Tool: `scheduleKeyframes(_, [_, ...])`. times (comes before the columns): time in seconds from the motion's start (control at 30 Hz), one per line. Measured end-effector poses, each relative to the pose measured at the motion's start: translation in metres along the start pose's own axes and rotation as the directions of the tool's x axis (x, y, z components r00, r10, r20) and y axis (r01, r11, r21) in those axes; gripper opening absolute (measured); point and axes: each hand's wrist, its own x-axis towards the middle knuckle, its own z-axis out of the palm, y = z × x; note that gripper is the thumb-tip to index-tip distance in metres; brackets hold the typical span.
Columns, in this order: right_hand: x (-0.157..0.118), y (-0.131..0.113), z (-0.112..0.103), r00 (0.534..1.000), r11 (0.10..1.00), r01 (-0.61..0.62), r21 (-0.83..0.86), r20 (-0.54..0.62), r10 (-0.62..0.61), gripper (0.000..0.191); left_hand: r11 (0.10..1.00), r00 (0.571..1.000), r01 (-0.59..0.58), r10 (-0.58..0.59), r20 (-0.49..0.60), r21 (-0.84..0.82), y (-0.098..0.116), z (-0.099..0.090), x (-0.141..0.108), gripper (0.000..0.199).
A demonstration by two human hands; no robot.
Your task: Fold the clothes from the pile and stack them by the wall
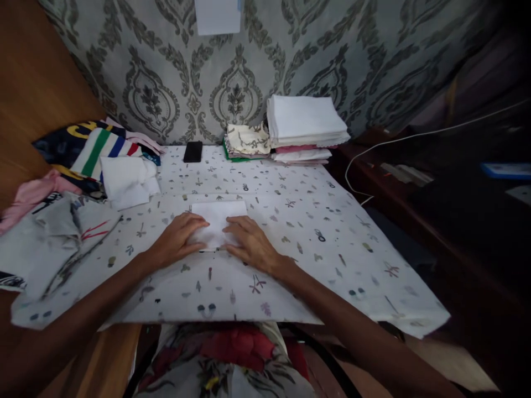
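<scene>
A small folded white cloth [219, 210] lies flat near the middle of the printed tablecloth [290, 287]. My left hand [181, 236] rests on its left side, the fingers stretched out and the thumb apart. On the right side of the cloth lies my right hand [251, 240], also with its fingers extended and spread. Both hands press on the fabric from above, and neither grips it. Parts of the cloth's side edges are hidden beneath the fingers.
Loose clothes [62, 221] are heaped at the left, with a crumpled white cloth [128, 179] beside them. A black phone [193, 152] and folded stacks of white cloths [307, 121] and patterned cloths [248, 139] stand along the back wall. A white cable [390, 142] hangs at the right.
</scene>
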Motion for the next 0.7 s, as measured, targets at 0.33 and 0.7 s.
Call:
scheduleKeyframes(0.33, [0.011,-0.015,-0.001,0.992,0.978,-0.121,0.169,-0.007,0.124,0.015,0.953,0.988,-0.153,0.154,0.017,0.26,0.025,-0.002,0.004,0.026])
scheduleKeyframes(0.7, [-0.01,-0.013,0.0,0.998,0.983,-0.055,0.177,-0.023,0.059,0.022,0.985,1.0,0.018,-0.02,0.009,0.172,0.038,0.0,-0.007,0.023])
